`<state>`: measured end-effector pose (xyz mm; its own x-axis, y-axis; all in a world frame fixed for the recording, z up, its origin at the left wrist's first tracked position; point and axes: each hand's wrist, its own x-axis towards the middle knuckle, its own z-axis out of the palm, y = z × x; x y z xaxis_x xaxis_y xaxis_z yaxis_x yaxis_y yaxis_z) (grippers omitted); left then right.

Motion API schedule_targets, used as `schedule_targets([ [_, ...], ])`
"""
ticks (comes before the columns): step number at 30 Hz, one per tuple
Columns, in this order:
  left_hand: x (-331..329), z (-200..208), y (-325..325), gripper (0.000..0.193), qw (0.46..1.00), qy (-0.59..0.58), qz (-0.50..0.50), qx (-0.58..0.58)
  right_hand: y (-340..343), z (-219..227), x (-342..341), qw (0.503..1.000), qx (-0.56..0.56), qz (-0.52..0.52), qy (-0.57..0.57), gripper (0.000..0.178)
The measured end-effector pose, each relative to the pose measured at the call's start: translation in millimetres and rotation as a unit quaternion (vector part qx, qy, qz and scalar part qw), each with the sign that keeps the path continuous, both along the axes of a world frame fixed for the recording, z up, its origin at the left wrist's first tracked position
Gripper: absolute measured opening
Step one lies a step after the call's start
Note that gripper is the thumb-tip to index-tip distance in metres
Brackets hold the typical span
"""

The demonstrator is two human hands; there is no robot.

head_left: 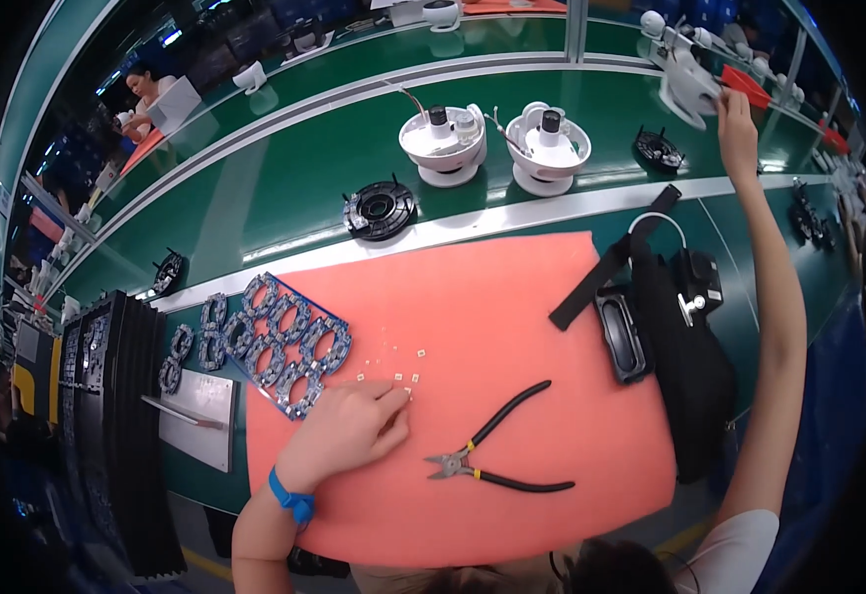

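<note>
My left hand [354, 426], with a blue band [294, 498] at its wrist, rests on the orange mat [512, 327]. Its fingers are curled together beside tiny pale square pieces [415, 377], and whatever is in the pinch is too small to tell. Just beyond it lies a panel of blue ring-shaped circuit boards [289, 317]. At the far right my right hand [738, 129] is stretched out, its fingers closed on the edge of a white camera housing [690, 87]. Black-handled cutting pliers [456, 462] lie spread on the mat.
Two white dome camera bases [443, 148] stand on the green conveyor, near black ring parts [382, 210]. A black strap-and-case device [666, 327] covers the mat's right side. Black racks [121, 426] and a metal plate [195, 421] stand left. Another person [146, 94] sits far left.
</note>
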<state>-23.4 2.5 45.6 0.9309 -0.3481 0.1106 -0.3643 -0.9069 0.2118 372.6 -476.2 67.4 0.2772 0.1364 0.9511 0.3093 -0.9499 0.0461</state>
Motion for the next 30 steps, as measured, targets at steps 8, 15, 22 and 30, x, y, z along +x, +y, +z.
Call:
schedule_targets([
  [8, -5, 7, 9, 0.013, 0.995, -0.085, -0.009, -0.047, 130, 47, -178, 0.950, -0.014, 0.311, 0.006, 0.024],
  [15, 0, -3, 7, 0.009, 0.972, -0.178, 0.002, -0.151, 222, -15, -265, 0.895, -0.184, 0.402, 0.054, 0.016],
  [22, 0, 8, -6, 0.017, 0.947, -0.189, 0.008, -0.261, 229, -55, -324, 0.893, -0.034, 0.422, 0.151, 0.027],
  [30, 1, 36, -25, 0.028, 0.973, -0.157, -0.038, -0.162, 193, -58, -369, 0.795, -0.262, 0.318, 0.445, 0.096],
])
